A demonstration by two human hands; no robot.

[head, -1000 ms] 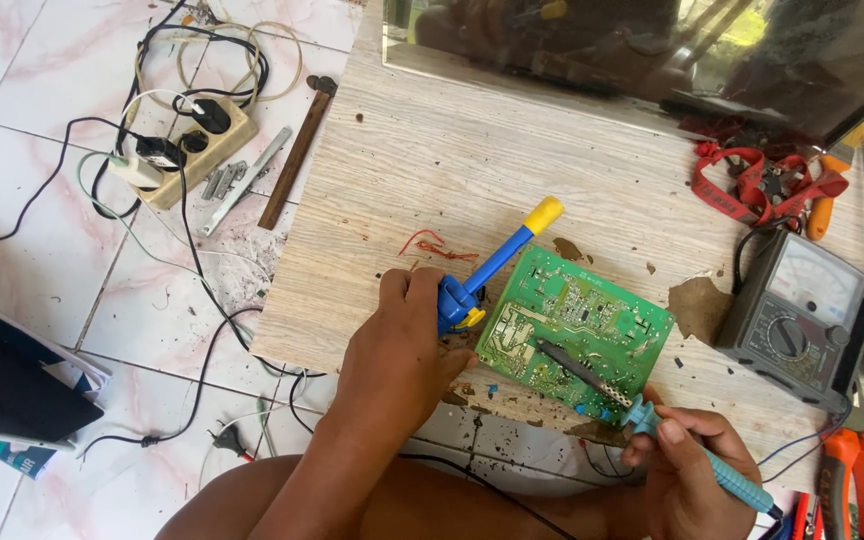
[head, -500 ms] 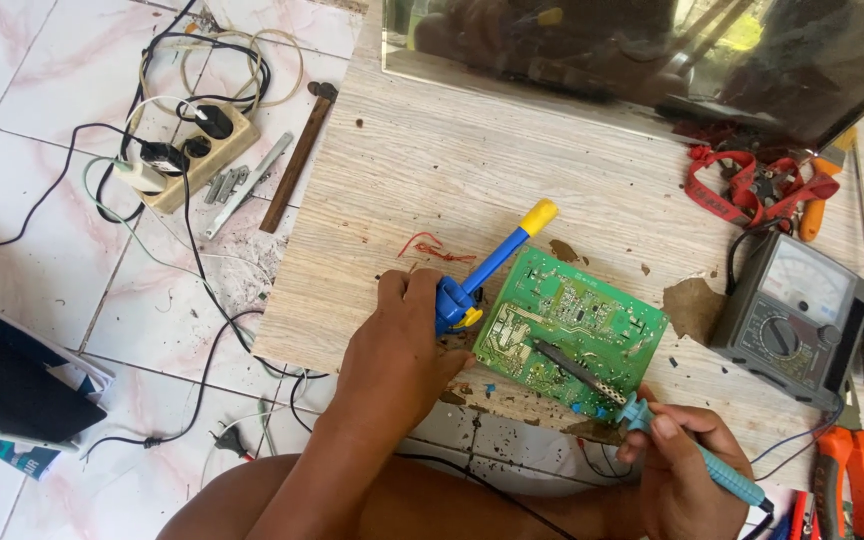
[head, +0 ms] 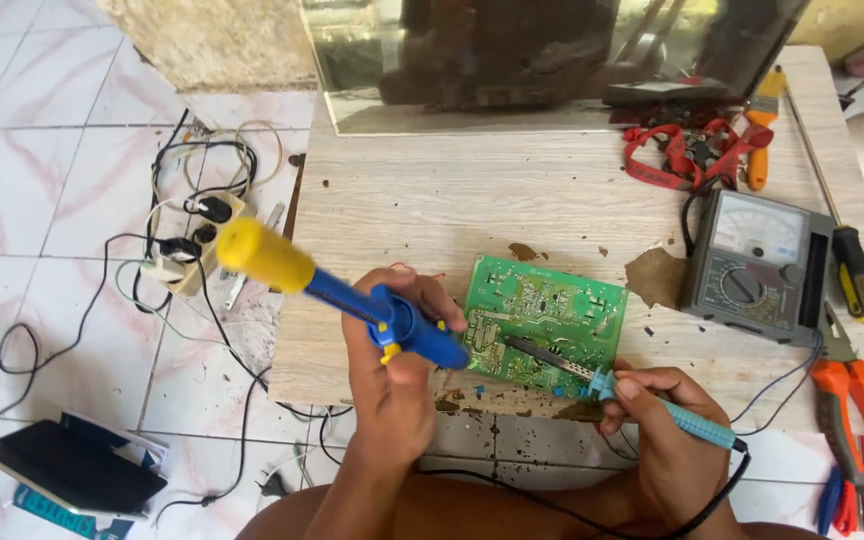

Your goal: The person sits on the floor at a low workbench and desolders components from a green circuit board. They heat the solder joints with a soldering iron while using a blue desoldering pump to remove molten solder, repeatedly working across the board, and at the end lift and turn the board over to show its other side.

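A green circuit board [head: 552, 315] lies flat on a worn wooden board [head: 512, 210]. My left hand [head: 392, 375] grips a blue desoldering pump [head: 352, 300] with a yellow plunger end, its nozzle pointing at the board's left edge. My right hand [head: 667, 425] holds a light-blue soldering iron [head: 642, 400]; its dark tip rests on the lower left part of the circuit board. The iron's black cord runs off below my right hand.
An analog multimeter [head: 757, 265] sits right of the circuit board. Orange pliers [head: 857, 400], a black-and-yellow screwdriver [head: 857, 270], a yellow-handled brush [head: 762, 120] and red straps [head: 677, 150] lie at the right. A power strip with plugs [head: 197, 240] and a dark box [head: 62, 465] rest on the tiled floor.
My left hand has lifted the desoldering pump, its yellow end now up and to the left. The camera view has shifted. The soldering iron stays on the circuit board.
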